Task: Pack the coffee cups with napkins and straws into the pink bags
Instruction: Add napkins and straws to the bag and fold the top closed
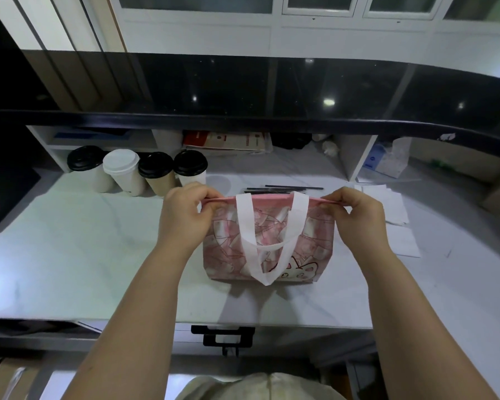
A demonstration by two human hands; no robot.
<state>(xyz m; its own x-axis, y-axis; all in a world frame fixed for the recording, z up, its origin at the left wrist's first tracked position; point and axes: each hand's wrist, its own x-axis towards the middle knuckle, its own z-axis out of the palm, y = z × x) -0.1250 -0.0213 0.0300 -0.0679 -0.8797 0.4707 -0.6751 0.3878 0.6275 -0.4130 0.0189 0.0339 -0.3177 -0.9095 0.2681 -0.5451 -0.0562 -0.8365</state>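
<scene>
The left hand (182,215) and right hand (355,212) each pinch one top corner of the pink bag (267,241), which stands on the desk (84,255) before four coffee cups (156,174).

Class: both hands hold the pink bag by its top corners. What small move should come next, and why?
Probably spread the mouth open. The left hand and right hand pinch the top edge of the pink bag at its ends. That edge lies flat and closed, and the four lidded cups stand outside, so nothing can go in yet.
</scene>
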